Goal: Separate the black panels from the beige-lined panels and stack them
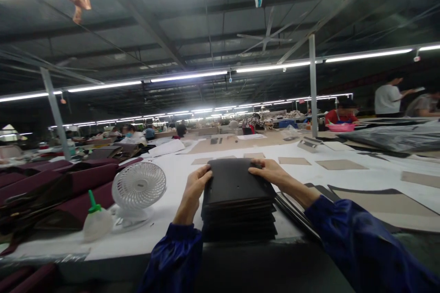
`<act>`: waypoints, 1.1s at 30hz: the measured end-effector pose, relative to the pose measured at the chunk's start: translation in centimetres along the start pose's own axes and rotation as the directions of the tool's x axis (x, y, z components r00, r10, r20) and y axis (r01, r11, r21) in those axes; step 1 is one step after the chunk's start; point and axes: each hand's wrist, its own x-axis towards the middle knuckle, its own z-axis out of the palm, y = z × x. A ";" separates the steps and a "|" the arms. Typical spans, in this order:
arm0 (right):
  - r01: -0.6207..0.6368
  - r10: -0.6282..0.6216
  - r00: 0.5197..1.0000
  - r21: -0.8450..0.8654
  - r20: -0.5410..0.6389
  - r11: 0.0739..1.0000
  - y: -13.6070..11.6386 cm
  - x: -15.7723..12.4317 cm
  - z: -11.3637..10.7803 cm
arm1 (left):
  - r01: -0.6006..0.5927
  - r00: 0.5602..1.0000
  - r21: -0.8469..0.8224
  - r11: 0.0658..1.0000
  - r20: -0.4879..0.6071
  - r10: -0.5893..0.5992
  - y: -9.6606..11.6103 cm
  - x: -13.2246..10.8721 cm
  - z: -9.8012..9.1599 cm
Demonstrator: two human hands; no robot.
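A tall stack of black panels [237, 219] stands at the table's front edge, directly before me. The top black panel [233, 183] lies flat with a small mark near its middle. My left hand [195, 188] grips its far left corner, thumb on top and fingers round the edge. At the far right corner my right hand [270, 172] pinches it the same way. Some fingertips are hidden behind the edge, and I cannot tell whether lower panels are gripped too. More black-edged panels [295, 213] lean beside the stack, under my right forearm.
On the white table surface [175, 233] stand a small white fan [139, 187] and a bottle with a green nozzle [97, 219]. Maroon pieces [85, 183] are heaped at left. Beige panels [385, 203] lie at right. Several people work farther back.
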 end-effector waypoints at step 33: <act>0.051 0.144 0.967 -0.709 0.212 0.703 5.6 -10.6 -10.4 | -0.055 0.986 0.013 0.998 -0.159 0.056 -2.0 -1.5 -0.9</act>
